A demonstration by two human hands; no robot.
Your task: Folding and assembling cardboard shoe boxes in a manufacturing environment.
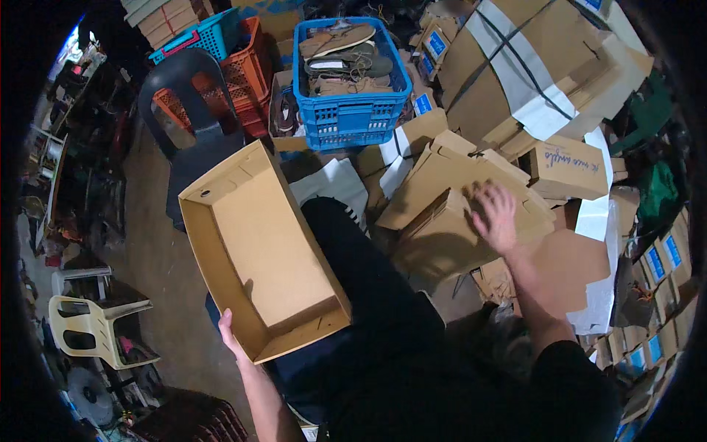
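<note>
An open, empty brown cardboard box [269,236] is tilted in front of me, over my left thigh. My left hand [234,340] grips its lower left corner, the thumb on the rim and the other fingers hidden behind. On the right, my right hand [495,217] reaches over a pile of folded cardboard pieces [434,239]. Its fingers are apart and bent downward, with nothing held in them; whether they touch the cardboard is hard to tell.
A blue plastic crate [350,118] full of shoes stands ahead. Left of it are a dark plastic chair [195,129] and orange crates [250,62]. A large strapped carton [471,59] and a small closed box [567,168] lie right. A cream chair [81,324] sits far left.
</note>
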